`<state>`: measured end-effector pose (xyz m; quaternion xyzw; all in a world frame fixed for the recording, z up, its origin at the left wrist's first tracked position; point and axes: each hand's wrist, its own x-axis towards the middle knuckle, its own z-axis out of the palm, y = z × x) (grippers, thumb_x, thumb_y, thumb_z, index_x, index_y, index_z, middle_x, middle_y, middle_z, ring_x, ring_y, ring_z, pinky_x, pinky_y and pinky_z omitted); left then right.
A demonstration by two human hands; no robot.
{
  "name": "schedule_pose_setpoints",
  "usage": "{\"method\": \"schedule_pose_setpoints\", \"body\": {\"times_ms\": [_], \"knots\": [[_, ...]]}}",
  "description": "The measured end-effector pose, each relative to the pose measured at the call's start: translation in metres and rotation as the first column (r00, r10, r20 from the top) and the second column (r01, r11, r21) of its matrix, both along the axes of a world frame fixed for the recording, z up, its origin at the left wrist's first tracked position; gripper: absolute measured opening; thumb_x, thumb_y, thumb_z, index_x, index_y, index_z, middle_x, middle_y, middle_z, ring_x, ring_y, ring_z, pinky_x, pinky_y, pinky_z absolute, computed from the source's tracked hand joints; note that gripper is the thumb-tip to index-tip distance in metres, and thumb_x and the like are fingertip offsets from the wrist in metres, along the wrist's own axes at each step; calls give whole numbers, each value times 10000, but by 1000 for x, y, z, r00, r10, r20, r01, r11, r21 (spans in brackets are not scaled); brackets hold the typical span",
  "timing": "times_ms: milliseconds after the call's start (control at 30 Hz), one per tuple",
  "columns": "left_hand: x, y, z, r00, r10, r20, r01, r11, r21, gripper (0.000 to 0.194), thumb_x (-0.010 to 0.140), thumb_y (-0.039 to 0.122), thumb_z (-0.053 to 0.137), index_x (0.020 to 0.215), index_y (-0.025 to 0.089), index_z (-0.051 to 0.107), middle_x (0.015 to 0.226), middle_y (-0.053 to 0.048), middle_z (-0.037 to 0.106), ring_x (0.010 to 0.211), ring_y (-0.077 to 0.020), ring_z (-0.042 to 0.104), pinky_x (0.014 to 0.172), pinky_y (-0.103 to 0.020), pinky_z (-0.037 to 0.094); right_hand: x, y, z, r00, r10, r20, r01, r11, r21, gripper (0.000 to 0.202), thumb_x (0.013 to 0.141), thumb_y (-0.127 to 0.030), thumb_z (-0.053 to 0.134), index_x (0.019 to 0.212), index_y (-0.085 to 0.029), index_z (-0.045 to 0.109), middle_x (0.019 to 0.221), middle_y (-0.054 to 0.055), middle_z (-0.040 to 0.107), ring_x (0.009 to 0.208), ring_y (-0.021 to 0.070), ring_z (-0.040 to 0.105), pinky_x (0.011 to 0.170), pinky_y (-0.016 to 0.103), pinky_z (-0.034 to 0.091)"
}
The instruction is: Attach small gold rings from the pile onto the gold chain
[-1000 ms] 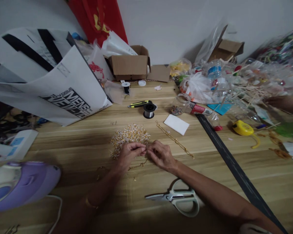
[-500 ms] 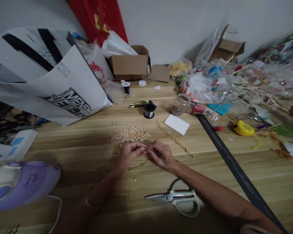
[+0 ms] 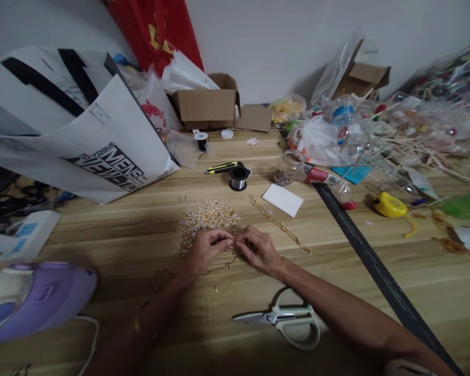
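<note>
My left hand [image 3: 210, 249] and my right hand [image 3: 259, 248] meet fingertip to fingertip at the near edge of a pile of small gold and silver beads or findings [image 3: 207, 218]. Both hands are closed in a pinch. A thin gold chain [image 3: 221, 267] hangs down from between them and lies on the wood under my left wrist; which hand grips it is hard to make out. Beyond my right hand rests a second gold chain [image 3: 281, 225], laid out slantwise. White-handled scissors [image 3: 285, 317] lie partly open below my right forearm. A tiny gold piece [image 3: 216, 288] sits on the table.
A spool of clear line [image 3: 238, 178], a yellow-black cutter [image 3: 222, 167], a bead jar [image 3: 288, 168] and a white card [image 3: 282, 199] are farther back. A purple iron [image 3: 43, 297] and a large paper bag [image 3: 102, 136] stand left. A yellow tape measure [image 3: 390, 205] and clutter are right.
The fingertips of my left hand have parted slightly from those of my right hand. Otherwise the hands hold nearly the same place, and the view has shifted a little.
</note>
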<state>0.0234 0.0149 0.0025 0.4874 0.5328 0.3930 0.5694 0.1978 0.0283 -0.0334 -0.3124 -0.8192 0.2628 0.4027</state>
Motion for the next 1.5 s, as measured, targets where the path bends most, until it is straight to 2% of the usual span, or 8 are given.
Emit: {"method": "schedule_pose_setpoints", "body": {"times_ms": [300, 533, 667, 800, 933, 1233, 1367, 1500], "knots": [[-2, 0, -4, 998, -46, -49, 49, 996, 70, 127, 673, 255, 635, 694, 131, 645, 610, -20, 643, 598, -134, 593, 594, -236, 479, 0, -1, 1, 1000, 10, -3, -10, 999, -40, 100, 874, -220, 480, 840, -174, 562, 746, 50, 579, 674, 144, 520, 614, 256, 411], [-3, 0, -1, 987, -96, -131, 110, 988, 105, 120, 723, 245, 598, 701, 133, 634, 629, 2, 611, 609, -115, 553, 593, -204, 433, 2, 4, 7, 995, -50, -87, 31, 979, -201, 222, 900, -277, 440, 766, -160, 573, 669, 19, 528, 615, 125, 482, 578, 241, 378], [-2, 0, 1, 972, -92, -218, 128, 979, 159, 127, 735, 261, 602, 734, 141, 644, 670, 1, 622, 640, -119, 550, 619, -207, 419, 4, 7, 9, 983, -104, -151, 55, 954, -295, 253, 896, -325, 449, 822, -146, 612, 721, 30, 567, 656, 127, 515, 602, 238, 398], [-1, 1, 2, 965, -56, -254, 109, 973, 202, 123, 733, 266, 601, 722, 149, 640, 688, -10, 630, 665, -134, 563, 643, -219, 428, 3, 5, 11, 969, -85, -234, -14, 921, -390, 233, 860, -355, 509, 885, -150, 616, 805, 44, 618, 733, 143, 562, 655, 249, 437], [2, 0, 0, 962, -4, -272, 76, 965, 252, 113, 735, 263, 599, 713, 157, 632, 726, -21, 646, 701, -145, 581, 665, -224, 437, 0, 2, 11, 960, -19, -281, -120, 873, -472, 220, 774, -334, 628, 890, -150, 602, 756, 28, 609, 646, 122, 542, 579, 226, 434], [3, 0, -11, 950, 54, -309, 51, 946, 321, 117, 755, 277, 591, 741, 165, 624, 741, -19, 643, 713, -143, 586, 671, -225, 441, 2, 5, 9, 974, -10, -225, -82, 915, -394, 177, 821, -300, 563, 775, -140, 622, 702, 23, 580, 637, 118, 502, 566, 221, 389], [4, -5, -9, 867, 62, -494, 150, 913, 378, 139, 708, 236, 643, 826, 176, 599, 707, -1, 607, 653, -132, 559, 632, -232, 432, 4, 7, 5, 953, -80, -291, -69, 880, -469, 181, 822, -312, 558, 787, -138, 595, 697, 14, 561, 634, 113, 498, 587, 224, 396], [6, -12, -5, 640, 8, -769, 442, 814, 376, 107, 697, 231, 669, 745, 181, 588, 728, -16, 607, 726, -172, 550, 675, -281, 416, 3, 11, 3, 923, -190, -333, -34, 825, -564, 213, 806, -360, 571, 775, -149, 561, 637, -15, 506, 560, 95, 453, 526, 210, 374]]}}
